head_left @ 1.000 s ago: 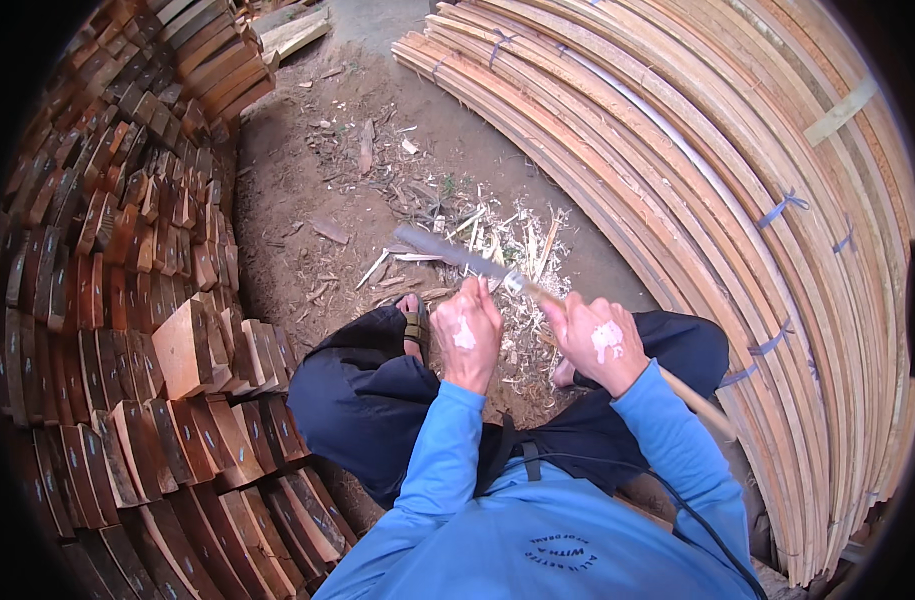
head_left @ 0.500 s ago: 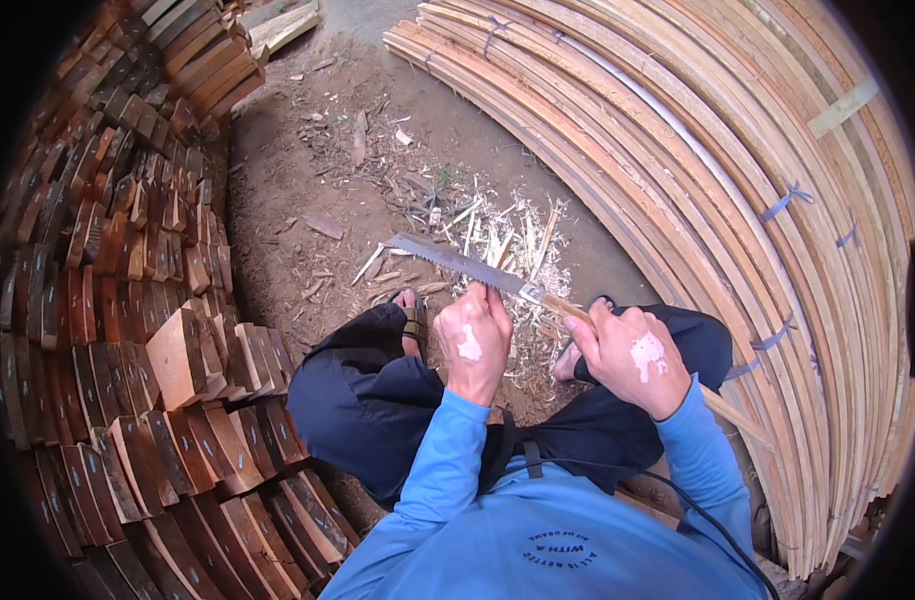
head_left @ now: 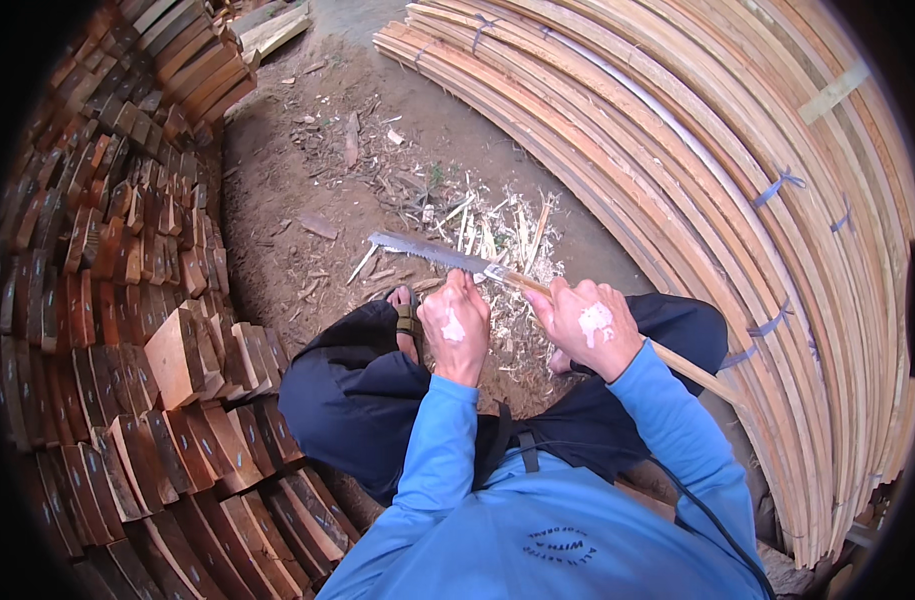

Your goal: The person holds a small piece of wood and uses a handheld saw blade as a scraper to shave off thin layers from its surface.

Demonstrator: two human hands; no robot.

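A hand saw (head_left: 417, 248) with a toothed grey blade points to the far left in front of me, its teeth toward my body. Its long pale wooden handle (head_left: 689, 371) runs back to the right, past my knee. My right hand (head_left: 589, 325) is wrapped round the handle just behind the metal collar. My left hand (head_left: 455, 325) is closed, its fingertips at the blade's toothed edge near the collar. What those fingers pinch, if anything, is hidden by the back of the hand.
Stacked short brown boards (head_left: 167, 440) rise along the left. Long pale wood strips (head_left: 617, 190), tied in bundles, lie along the right. Wood shavings (head_left: 512, 230) and bark bits cover the dirt between. A dark cord (head_left: 702, 505) hangs by my right arm.
The saw and both hands have shifted left and slightly away from me. My left fingertips are a little closer to the blade's collar. The right grip is unchanged.
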